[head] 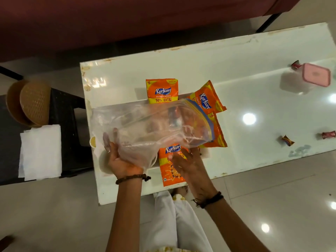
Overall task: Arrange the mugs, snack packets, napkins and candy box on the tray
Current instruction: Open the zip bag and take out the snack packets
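Several orange Kurkure snack packets lie on the white table (254, 57): one upright at the back (162, 90), two angled at the right (207, 100), one at the near edge (171, 167). My left hand (118, 157) grips the bottom of a clear zip bag (145, 128) held over them, its blue-edged mouth pointing right. My right hand (189, 164) hovers over the near packet with fingers spread. Partly hidden under the bag and my left hand sit two white mugs (103, 160). A pink-lidded candy box (315, 74) stands far right. White napkins (41, 151) lie on a dark stool at the left.
Two brown woven trays or baskets (29, 102) lean on the dark stool behind the napkins. Loose wrapped candies lie at the right of the table (287, 140) (328, 134) and beside the box (295, 64). A maroon sofa (127, 19) runs along the far side.
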`<state>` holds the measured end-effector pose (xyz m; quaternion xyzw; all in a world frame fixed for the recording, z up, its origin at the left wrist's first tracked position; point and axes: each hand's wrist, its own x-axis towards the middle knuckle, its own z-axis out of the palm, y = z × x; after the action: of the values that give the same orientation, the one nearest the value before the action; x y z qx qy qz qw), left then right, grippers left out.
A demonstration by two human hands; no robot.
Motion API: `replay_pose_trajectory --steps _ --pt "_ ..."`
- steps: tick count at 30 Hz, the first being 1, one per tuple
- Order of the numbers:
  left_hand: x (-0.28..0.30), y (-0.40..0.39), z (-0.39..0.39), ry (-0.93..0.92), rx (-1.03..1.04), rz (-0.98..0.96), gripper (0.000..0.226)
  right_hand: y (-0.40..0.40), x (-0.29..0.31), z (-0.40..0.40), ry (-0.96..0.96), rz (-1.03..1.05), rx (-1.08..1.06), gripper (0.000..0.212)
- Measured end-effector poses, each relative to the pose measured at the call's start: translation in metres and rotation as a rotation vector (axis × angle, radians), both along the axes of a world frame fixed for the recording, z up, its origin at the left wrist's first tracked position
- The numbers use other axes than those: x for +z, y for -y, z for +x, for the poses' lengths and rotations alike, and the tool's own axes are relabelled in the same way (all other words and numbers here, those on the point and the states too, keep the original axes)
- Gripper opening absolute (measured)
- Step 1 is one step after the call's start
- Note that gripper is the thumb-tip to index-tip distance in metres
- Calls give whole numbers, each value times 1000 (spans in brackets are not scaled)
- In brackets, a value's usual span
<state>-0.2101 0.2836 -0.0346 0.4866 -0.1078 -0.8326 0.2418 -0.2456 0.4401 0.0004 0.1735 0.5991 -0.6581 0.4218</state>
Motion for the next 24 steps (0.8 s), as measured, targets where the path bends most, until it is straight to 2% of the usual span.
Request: replay_pose_trajectory --steps 2,4,7,10,11,13,15,16,17,20,22,24 --pt "2 -7 3 -30 9 -49 46 14 4 4 168 -173 -218 65" --pt "4 -14 9 -65 28 -101 36 25 8 0 245 -280 -311 60" --pt "5 -19 23 -16 29 -214 27 33 17 -14 146 -291 -261 71" --pt "3 -23 35 201 -146 -399 35 37 31 -35 81 -388 -269 89" --pt "2 -25 39 279 -228 -461 38 38 35 -41 49 -402 -267 87" --pt "2 -27 45 337 -350 -529 43 40 40 -48 -83 -279 -213 67" --pt "3 -25 49 308 -408 -469 36 38 40 -51 -189 -168 -153 52" --pt "5 -22 49 263 -414 -383 25 34 39 -53 -188 -185 -137 47" --pt "6 -17 49 208 -398 -295 25 30 41 -55 -155 -236 -125 45" --pt "11 7 52 104 -283 -203 44 12 48 -69 -56 -387 -54 51" --pt "14 26 52 150 -350 -233 57 -1 50 -79 -53 -396 51 58" --pt "19 43 44 215 -513 -236 63 -13 49 -88 -44 -366 95 57"
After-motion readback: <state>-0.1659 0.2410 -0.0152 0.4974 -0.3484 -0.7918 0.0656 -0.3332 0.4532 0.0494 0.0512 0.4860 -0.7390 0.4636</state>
